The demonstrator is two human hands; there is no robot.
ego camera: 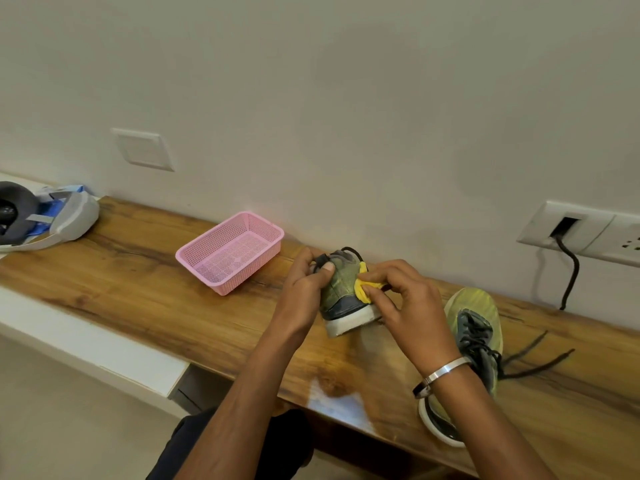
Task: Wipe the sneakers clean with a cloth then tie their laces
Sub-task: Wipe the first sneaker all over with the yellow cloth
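Note:
My left hand (304, 285) grips a green and grey sneaker (341, 296) by its collar, heel toward me, its white sole on the wooden shelf (145, 285). Against the sneaker's right side my right hand (401, 299) pinches a yellow cloth (363, 289). A second sneaker (474, 327) with a yellow-green toe lies to the right, its dark laces (530, 358) loose and spread over the wood. My right forearm hides part of it.
An empty pink mesh basket (230, 252) stands left of the held sneaker near the wall. At the far left lies a grey and blue bag (52, 216). A wall socket (585, 230) with a black cable (569, 271) is at the right.

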